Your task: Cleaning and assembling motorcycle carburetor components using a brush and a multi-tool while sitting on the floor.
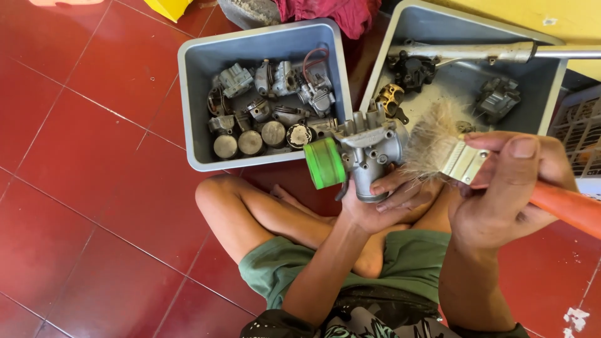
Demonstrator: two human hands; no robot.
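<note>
My left hand (pixel 388 203) grips a grey metal carburetor (pixel 370 149) from below; a bright green round cap (pixel 325 163) sticks out of its left side. My right hand (pixel 507 188) holds a paintbrush with an orange handle (pixel 563 205), a metal ferrule (pixel 464 161) and frayed pale bristles (pixel 431 141). The bristles touch the carburetor's right side. I sit cross-legged on the floor, and both hands are above my legs.
A grey plastic bin (pixel 194 106) ahead holds several carburetors and metal parts. To its right a second grey bin (pixel 551 100) holds dark parts and a long metal tube (pixel 463 53). Red floor tiles (pixel 94 188) surround me. A white crate (pixel 579 138) stands at the right edge.
</note>
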